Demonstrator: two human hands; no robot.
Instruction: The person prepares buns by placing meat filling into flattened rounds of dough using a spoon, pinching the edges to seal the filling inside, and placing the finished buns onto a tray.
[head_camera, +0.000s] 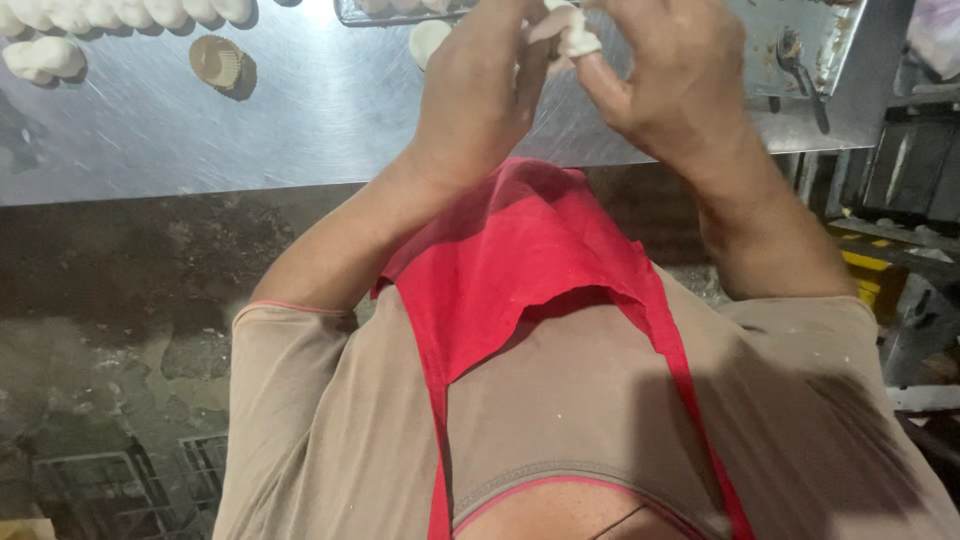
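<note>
- Left hand (480, 85) and right hand (670, 75) are raised together above the steel counter (330, 120), both pinching one small white dough lump (575, 35) between their fingertips.
- A paper cup liner (218, 62) sits far left.

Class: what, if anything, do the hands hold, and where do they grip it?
A small white dough lump, pinched at its edges between fingertips of left hand and right hand.

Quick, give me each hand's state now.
Left hand: closed on the small white lump of dough.
Right hand: fingers pinching the same lump.
</note>
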